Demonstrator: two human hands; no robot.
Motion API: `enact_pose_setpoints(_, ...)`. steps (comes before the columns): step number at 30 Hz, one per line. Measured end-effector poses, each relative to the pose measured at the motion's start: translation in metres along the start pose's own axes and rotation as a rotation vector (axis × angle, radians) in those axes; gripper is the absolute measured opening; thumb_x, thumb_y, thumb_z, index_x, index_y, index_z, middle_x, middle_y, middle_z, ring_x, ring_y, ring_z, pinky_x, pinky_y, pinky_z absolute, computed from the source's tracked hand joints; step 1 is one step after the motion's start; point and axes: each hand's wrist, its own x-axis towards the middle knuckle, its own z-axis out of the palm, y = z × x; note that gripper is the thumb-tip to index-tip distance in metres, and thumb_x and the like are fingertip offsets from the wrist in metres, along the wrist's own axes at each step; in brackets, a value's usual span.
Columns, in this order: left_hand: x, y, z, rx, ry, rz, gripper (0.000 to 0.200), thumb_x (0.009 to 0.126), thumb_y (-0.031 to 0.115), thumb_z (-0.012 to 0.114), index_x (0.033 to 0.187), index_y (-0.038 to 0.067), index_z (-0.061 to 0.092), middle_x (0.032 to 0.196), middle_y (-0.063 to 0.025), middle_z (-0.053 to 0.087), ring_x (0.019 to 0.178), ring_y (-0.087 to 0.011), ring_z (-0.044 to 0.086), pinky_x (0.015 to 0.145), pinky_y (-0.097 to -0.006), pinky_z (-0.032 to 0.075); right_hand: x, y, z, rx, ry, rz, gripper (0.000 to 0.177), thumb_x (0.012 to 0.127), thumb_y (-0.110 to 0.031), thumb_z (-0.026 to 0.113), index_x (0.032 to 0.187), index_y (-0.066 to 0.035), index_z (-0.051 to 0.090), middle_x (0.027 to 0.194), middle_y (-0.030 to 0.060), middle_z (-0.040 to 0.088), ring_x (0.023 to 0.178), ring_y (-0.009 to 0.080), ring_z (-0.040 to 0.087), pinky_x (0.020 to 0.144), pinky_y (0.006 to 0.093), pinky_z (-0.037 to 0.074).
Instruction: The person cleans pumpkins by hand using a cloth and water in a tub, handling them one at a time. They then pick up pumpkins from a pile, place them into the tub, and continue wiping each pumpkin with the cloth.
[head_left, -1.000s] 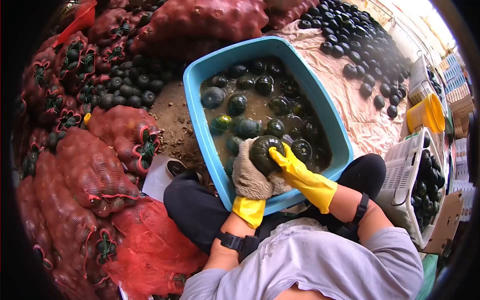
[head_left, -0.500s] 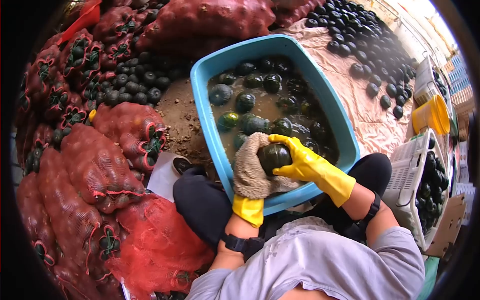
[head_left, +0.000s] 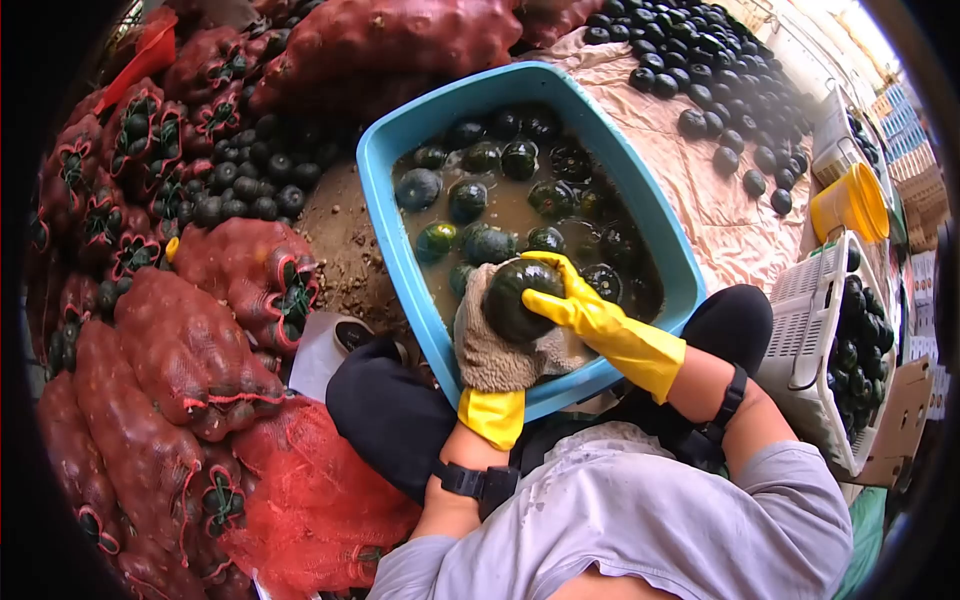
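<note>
Over the near end of a blue tub (head_left: 383, 215), both of my hands hold a dark green kabocha squash (head_left: 513, 305). My left hand (head_left: 491, 415) is wrapped in a beige towel (head_left: 495, 362), which cups the squash from the left and below; its fingers are hidden, and only the yellow glove cuff shows. My right hand (head_left: 575, 305), in a yellow rubber glove, grips the squash from the right, thumb on the near face and fingers over the top. Several more squashes (head_left: 468, 200) float in the murky water inside the tub.
Red mesh sacks (head_left: 190, 340) of squash crowd the left side, with a loose heap (head_left: 245, 180) behind. A pinkish sheet (head_left: 640, 130) carries many squashes (head_left: 730, 95). A white crate (head_left: 800, 330) and a yellow bucket (head_left: 850, 203) stand at right.
The squash has turned in my hands and now shows a broader face. My right hand has shifted slightly left and down around it. The whole view has moved a little.
</note>
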Motion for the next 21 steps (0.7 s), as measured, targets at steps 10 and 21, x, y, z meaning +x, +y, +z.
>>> enact_pose_setpoints(10,-0.019,-0.012,0.022,-0.773,0.111,-0.348,0.049,0.084,0.017,0.085,0.124,0.004,0.061,0.116,-0.0148,0.068,0.108,-0.0340,0.069,0.098,-0.0441,0.054,-0.009,0.054,0.025,-0.204,0.103,-0.076,0.110,0.080,-0.049,0.092,0.161,-0.002,0.034,0.147,0.0223,0.057,0.136,0.0298,0.058,0.117,0.0418,0.044)
enact_pose_setpoints(21,-0.018,0.008,0.001,-0.259,0.204,-0.197,0.064,0.065,0.029,0.100,0.108,-0.001,0.063,0.093,-0.0148,0.068,0.084,-0.0320,0.069,0.079,-0.0426,0.056,-0.024,-0.054,-0.082,0.518,-0.043,0.452,0.060,0.092,-0.046,0.082,0.137,-0.009,0.067,0.128,0.0097,0.073,0.114,0.0222,0.070,0.100,0.0443,0.058)
